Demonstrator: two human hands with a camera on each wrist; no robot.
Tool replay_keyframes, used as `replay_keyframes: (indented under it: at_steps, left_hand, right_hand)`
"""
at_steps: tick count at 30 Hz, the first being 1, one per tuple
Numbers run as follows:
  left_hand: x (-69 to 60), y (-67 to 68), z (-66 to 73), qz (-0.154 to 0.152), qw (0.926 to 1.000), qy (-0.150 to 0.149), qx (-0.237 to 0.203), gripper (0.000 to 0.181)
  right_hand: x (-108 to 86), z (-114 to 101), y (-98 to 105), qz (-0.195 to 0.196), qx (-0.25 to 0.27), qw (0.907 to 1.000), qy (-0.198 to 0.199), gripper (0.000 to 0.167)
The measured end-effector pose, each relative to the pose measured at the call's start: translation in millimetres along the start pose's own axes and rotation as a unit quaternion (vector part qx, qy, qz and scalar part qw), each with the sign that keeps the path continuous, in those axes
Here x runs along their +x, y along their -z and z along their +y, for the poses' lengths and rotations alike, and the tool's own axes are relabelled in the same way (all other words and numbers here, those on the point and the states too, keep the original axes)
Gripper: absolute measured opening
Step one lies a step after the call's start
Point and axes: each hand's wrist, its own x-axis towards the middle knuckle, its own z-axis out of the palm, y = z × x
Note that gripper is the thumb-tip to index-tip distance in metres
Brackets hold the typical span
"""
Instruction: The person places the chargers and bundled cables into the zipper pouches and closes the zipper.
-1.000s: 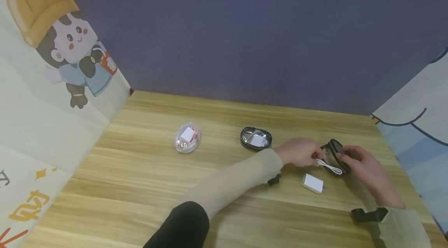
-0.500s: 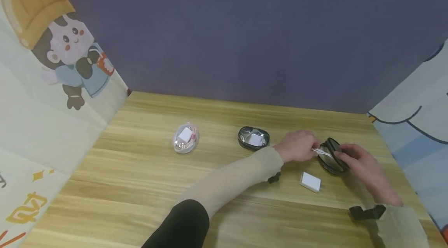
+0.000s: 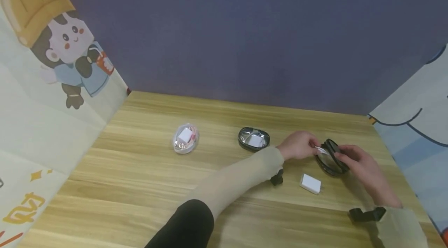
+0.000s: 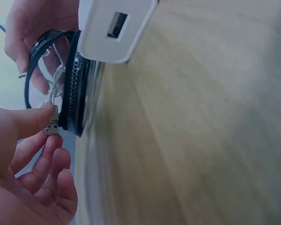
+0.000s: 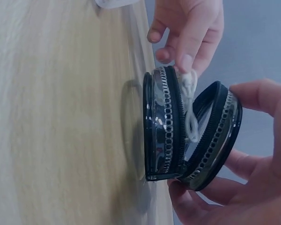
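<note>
My left hand (image 3: 299, 147) pinches a bundled white USB cable (image 5: 191, 117) by its plug end (image 4: 52, 127), thumb against fingertips. The cable's loop hangs between the two halves of an unzipped oval black-rimmed clear case (image 5: 161, 126). My right hand (image 3: 364, 168) grips the case's lid half from the right, thumb on one side and fingers on the other, holding it tilted away from the lower half, which rests on the table. Just in front of the case lies a white charger plug (image 3: 310, 184), its USB port (image 4: 117, 25) facing the left wrist camera.
A similar black-rimmed case (image 3: 249, 147) with a white charger inside stands left of my left hand. Farther left is a clear oval case (image 3: 176, 144) holding a charger and cable. A dark blue panel (image 3: 245, 46) rises behind the wooden table (image 3: 140, 170).
The cable's loop, seen lying over the case's front edge a second ago, is now between the case's halves. My left hand shifted slightly; my right hand keeps its grip on the lid.
</note>
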Motion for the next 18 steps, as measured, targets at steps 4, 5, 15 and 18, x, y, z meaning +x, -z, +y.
replay_keyframes:
  at_steps: [4,5,15,18]
  left_hand:
    - [4.3,-4.4,-0.9,0.004,0.9996,0.016,-0.023,0.016]
    - [5.7,-5.7,-0.6,0.003,0.9995,0.021,-0.025,0.016]
    - [10.5,-15.4,5.5,-0.019,0.9997,0.015,-0.001,0.014]
    - [10.4,-18.1,6.5,-0.021,0.9995,0.023,-0.003,0.015]
  right_hand:
    - [0.2,-0.8,-0.5,0.004,0.005,1.0,-0.001,0.072]
    - [0.4,-1.5,-0.8,0.006,0.006,1.0,0.0,0.072]
    - [1.0,-1.1,-1.6,0.01,0.003,0.9999,-0.007,0.071]
    - [0.6,0.2,-2.4,0.01,0.003,0.9999,-0.008,0.071]
